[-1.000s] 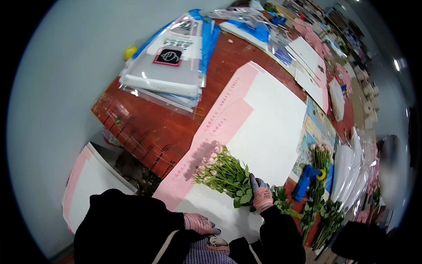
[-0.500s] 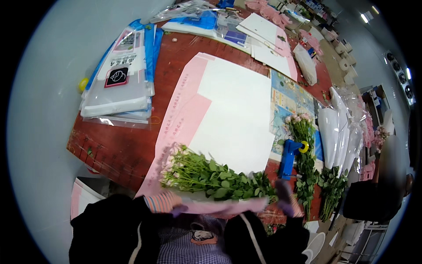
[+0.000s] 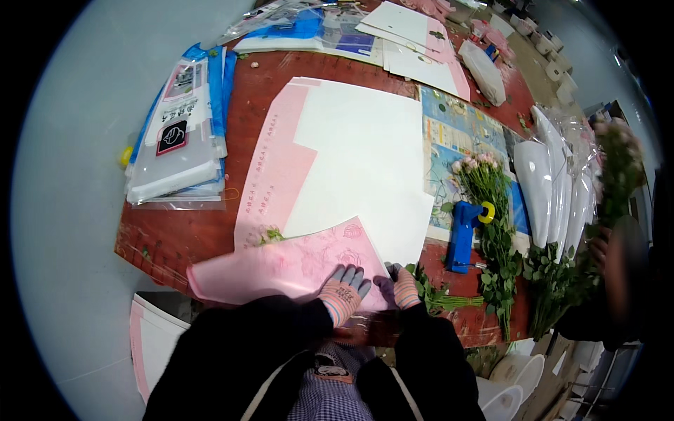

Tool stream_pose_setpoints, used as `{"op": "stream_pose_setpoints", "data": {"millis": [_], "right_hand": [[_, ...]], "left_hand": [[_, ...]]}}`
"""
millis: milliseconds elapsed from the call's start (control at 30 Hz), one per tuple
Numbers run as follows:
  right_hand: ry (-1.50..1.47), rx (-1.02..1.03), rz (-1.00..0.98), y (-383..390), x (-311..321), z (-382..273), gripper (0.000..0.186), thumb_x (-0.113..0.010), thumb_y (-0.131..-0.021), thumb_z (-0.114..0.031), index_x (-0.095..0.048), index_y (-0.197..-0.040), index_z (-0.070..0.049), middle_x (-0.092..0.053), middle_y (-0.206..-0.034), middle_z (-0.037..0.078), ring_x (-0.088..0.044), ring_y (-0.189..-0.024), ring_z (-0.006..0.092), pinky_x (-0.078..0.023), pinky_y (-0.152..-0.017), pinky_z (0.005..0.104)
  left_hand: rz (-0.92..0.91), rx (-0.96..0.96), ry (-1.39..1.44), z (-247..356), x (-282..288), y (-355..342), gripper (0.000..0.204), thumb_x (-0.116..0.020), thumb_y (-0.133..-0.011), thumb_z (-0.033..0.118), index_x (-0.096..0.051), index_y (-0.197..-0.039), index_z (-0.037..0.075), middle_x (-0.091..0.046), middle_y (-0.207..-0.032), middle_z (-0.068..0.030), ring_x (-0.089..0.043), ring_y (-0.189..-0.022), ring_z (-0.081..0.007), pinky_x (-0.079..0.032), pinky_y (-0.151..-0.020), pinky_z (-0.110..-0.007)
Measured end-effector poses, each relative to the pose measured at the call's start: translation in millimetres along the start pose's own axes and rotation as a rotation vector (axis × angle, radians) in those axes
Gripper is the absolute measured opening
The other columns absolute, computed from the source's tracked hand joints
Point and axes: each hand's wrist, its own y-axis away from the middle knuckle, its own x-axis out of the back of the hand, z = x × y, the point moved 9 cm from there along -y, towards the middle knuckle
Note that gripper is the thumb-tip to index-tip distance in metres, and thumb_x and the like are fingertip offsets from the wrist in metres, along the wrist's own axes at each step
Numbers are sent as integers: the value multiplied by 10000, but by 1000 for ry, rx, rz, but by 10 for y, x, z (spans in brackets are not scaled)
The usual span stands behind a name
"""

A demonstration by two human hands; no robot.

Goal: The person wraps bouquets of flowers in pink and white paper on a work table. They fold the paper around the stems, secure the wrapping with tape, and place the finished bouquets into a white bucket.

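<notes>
My gloved left hand (image 3: 343,295) lies palm down on folded pink paper (image 3: 281,274), fingers outstretched. My gloved right hand (image 3: 401,286) pinches the paper's right edge. The fold covers most of a pale pink rose bunch; some stems and flowers (image 3: 270,235) show beyond it. Underneath lie large white sheets (image 3: 358,161) with pink borders. Leafy stems (image 3: 456,300) stick out right of my right hand, beside a blue tape dispenser (image 3: 461,238) with yellow tape and another rose bunch (image 3: 484,182).
Plastic-wrapped packs (image 3: 175,140) lie at the red table's (image 3: 154,238) left. A patterned board (image 3: 442,126), white wrapped cones (image 3: 533,189), white sheets (image 3: 414,42) and a white bag (image 3: 481,70) lie rightward and behind. A co-worker's hand (image 3: 600,245) is beside upright flowers (image 3: 616,168). A wall borders the left.
Pink paper has been folded up over the rose bunch. My left hand moved rightward onto it, and my right hand moved left to its edge. The co-worker's flowers have risen into view.
</notes>
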Motion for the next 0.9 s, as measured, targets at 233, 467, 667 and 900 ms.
{"op": "stream_pose_setpoints", "data": {"millis": [233, 467, 667, 900], "right_hand": [[869, 473, 5, 790, -147, -1252, 542, -608, -688, -239, -440, -1160, -31, -490, -1116, 166, -456, -1066, 331, -353, -918, 405], [874, 274, -209, 330, -261, -648, 205, -537, -695, -152, -530, -887, -80, -576, -821, 156, -562, -772, 307, -451, -675, 403], [438, 353, -346, -165, -59, -664, 548, -701, -632, -230, -489, -1098, -34, -604, -900, 203, -588, -836, 365, -474, -724, 407], [944, 178, -55, 171, 78, -781, 681, -701, -640, -255, -394, -1212, -52, -553, -1024, 198, -534, -947, 366, -440, -800, 439]], "left_hand": [[-326, 38, 13, -101, -204, -270, 332, -528, -781, 184, -489, -1087, 59, -549, -1051, -142, -534, -990, -282, -409, -854, -393], [-589, 79, 143, -170, -14, -577, 346, -484, -816, 220, -548, -1130, 89, -507, -1217, -155, -435, -1177, -284, -319, -957, -482], [177, -83, -172, -198, 77, -611, 305, -351, -866, 282, -504, -1113, 189, -500, -1096, -96, -443, -1044, -290, -303, -881, -521], [78, -173, -61, -483, 729, -561, 257, -422, -878, 255, -552, -1036, 100, -581, -842, -116, -554, -747, -305, -418, -757, -451]]}}
